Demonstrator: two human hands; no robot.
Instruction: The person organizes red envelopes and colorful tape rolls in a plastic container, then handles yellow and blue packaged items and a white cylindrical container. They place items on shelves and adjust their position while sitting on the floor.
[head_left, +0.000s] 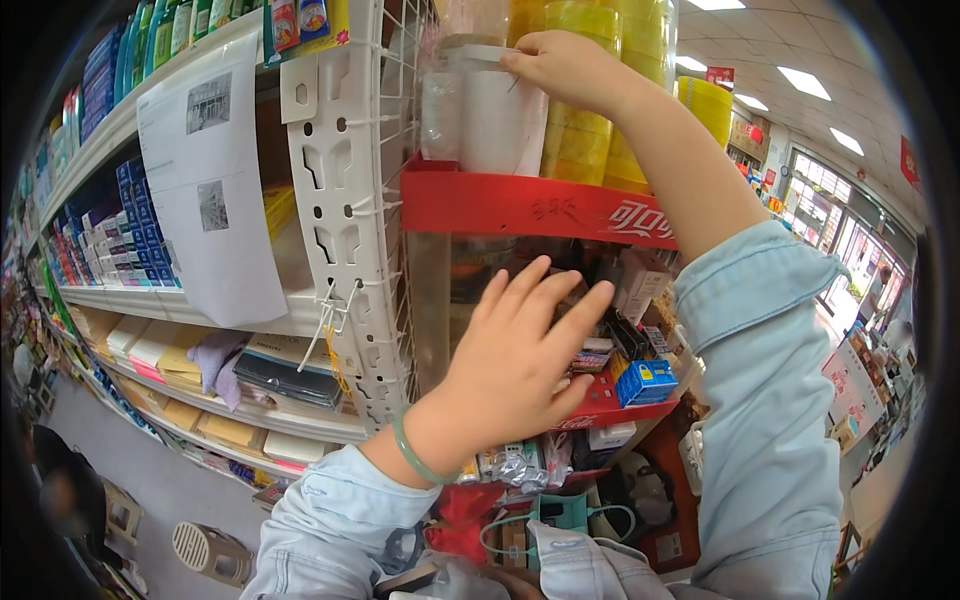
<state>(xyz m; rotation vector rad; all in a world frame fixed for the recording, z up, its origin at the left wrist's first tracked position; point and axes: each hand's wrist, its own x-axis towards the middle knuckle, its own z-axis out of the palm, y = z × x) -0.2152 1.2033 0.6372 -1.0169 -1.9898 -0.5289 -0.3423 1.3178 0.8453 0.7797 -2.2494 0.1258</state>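
Note:
My right hand (566, 71) reaches up to the top tier of a red-edged display rack (480, 202). Its thumb and fingertips close on the upper edge of a white cylinder (491, 112), whose exact kind I cannot tell. Beside the cylinder stand stacked rolls of yellow tape (577, 135) and a clear-wrapped stack (440, 112). Lower down, my left hand (521, 352) is held before the middle tier with fingers spread and nothing in it. Behind and beside it are small boxes, among them a blue box (646, 382); the hand hides part of that tier.
A white perforated post (330, 195) with wire mesh and cable ties stands left of the rack. White shelves (300, 311) hold toothpaste boxes and paper goods. Plastic stools (212, 551) and a person (71, 487) are at lower left. A teal bag (562, 514) sits below my hands.

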